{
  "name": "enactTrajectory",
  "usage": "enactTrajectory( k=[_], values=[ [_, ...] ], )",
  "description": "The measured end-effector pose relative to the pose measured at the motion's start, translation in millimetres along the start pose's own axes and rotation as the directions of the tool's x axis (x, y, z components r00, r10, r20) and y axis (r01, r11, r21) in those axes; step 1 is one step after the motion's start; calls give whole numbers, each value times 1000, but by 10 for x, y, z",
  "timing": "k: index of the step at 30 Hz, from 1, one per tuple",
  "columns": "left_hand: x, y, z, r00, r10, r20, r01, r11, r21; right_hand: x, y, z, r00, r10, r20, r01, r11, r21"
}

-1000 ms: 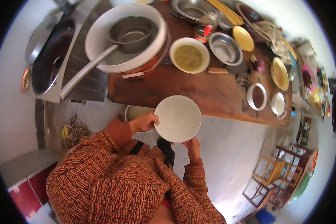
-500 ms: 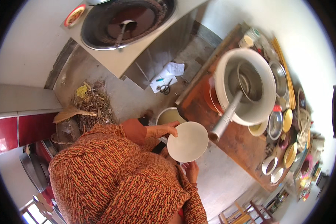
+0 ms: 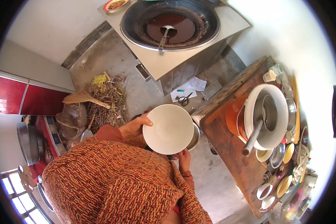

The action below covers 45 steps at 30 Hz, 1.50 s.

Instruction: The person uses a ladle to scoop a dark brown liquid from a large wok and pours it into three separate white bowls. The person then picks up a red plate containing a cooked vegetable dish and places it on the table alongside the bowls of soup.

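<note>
A wide white bowl (image 3: 168,128) is held up in front of my body, its pale inside facing up. My left hand (image 3: 135,126) grips its left rim, thumb laid over the edge. At the lower right rim, my right hand (image 3: 183,159) closes on the bowl, with its fingers partly underneath. Behind and below the bowl, a metal basin (image 3: 195,138) shows only in part. Ahead, a large wok (image 3: 138,28) set in a stove holds dark reddish-brown liquid, and a ladle (image 3: 162,42) rests in it.
The wooden table (image 3: 227,138) at right bears a white bucket (image 3: 283,128) with a long-handled metal scoop (image 3: 254,136), plus several bowls. Scissors (image 3: 184,100) and papers lie on the floor by the stove. A straw pile (image 3: 114,95) and a broom (image 3: 82,98) lie left.
The bowl has moved left and up in the picture, with both hands on it. The view has turned, so the stove and table appear further right.
</note>
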<state>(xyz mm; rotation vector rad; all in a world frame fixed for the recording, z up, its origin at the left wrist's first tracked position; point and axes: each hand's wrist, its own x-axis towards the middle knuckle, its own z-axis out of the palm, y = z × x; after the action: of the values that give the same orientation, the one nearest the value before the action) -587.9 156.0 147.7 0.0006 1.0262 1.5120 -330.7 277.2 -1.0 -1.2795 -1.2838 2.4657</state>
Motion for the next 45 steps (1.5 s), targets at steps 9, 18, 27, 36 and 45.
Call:
enactTrajectory(
  k=[9,18,27,36,45],
  values=[
    [169,1131,-1211,986,101,135,-104,994,14,625,-1287,1722,805,-565,-182,443,776,-448],
    [-298,2004,-1845,979,192,-66,-200,967,-155,2035,-2521,3258,658,-713,242,436,99,-894],
    [-344,2178,-2262,926,248,-284,-306,934,-182,3503,-2743,3355,916,-289,278,199,-274,-941],
    [-209,2545,-2066,760,367,-536,-535,822,-194,3860,-2927,3100,936,-328,129,90,-132,-987],
    [177,3029,-2471,793,373,-481,-510,839,-190,3474,-3454,2381,933,-290,215,231,21,-973]
  ],
)
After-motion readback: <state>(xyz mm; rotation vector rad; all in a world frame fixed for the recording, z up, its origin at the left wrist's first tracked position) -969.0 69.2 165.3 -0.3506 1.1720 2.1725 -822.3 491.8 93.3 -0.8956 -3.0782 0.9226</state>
